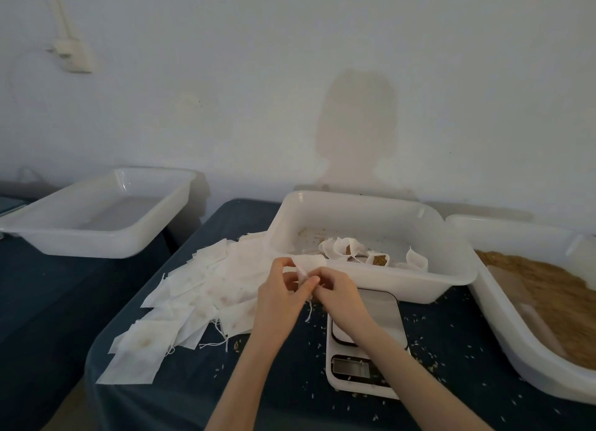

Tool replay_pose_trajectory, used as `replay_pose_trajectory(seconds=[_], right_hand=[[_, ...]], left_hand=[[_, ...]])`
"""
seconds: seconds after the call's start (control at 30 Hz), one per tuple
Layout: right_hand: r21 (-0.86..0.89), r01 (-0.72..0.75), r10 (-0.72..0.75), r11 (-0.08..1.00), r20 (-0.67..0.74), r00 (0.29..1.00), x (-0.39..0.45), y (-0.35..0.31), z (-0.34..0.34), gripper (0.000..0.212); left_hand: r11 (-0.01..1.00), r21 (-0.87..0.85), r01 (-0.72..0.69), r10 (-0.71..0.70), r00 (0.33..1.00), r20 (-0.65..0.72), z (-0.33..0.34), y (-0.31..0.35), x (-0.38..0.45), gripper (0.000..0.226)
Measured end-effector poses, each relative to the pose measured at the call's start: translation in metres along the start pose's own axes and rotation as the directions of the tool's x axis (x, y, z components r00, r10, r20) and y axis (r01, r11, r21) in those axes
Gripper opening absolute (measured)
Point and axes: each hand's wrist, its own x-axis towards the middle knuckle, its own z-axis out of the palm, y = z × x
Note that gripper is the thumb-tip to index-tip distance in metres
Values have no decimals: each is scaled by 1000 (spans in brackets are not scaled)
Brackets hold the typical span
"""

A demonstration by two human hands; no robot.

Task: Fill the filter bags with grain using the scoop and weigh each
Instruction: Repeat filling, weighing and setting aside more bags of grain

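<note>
Both my hands pinch one empty white filter bag (312, 263) above the table's middle, its drawstring dangling below. My left hand (283, 296) grips the bag's left edge and my right hand (335, 293) grips its lower right edge. A loose pile of empty filter bags (200, 288) spreads out to the left of my hands. Under my right forearm lies the white digital scale (383, 304), its platform bare. Brown grain (548, 295) fills the white tub (503, 324) at the right. I cannot see a scoop.
Behind my hands stands a white tub (354, 208) holding several filled bags (361, 253). An empty white tub (96, 237) sits at the far left on a separate surface. Spilled grains dot the dark blue table cloth (283, 382). A wall rises close behind.
</note>
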Motion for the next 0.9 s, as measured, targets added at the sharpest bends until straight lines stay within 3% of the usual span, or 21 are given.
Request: replay_pose_trajectory(seconds=[0.1,0.17,0.23,0.33,0.5,0.67,0.73,0.9], right_hand=[[79,-65,64,995,10,998,-2,2,-8,15],[52,-89,90,995,-19,996,-4,5,-12,16],[-136,-76,62,988,-104,993,-8,7,-15,13],[-521,-1,-110,853,-183,977,-17,5,-17,6],[-743,151,-296,652,-67,953,-28,-1,-25,15],[-741,211,-279,638,34,960,-36,1,-35,8],[-749,217,-252,626,69,965,-38,2,-36,17],[-751,160,-241,641,1,971,-39,4,-44,26]], left_hand=[[994,102,-45,50,998,-46,-1,-1,1,15],[979,188,-74,85,995,-51,-1,1,-1,20],[945,310,-102,124,991,-52,0,7,-5,27],[831,540,-134,173,985,-22,6,19,-10,31],[761,635,-130,130,990,46,7,35,-17,28],[741,663,-108,50,993,107,-1,48,-18,29],[704,699,-126,41,990,138,-1,51,-16,29],[743,652,-151,17,978,207,4,56,-9,28]])
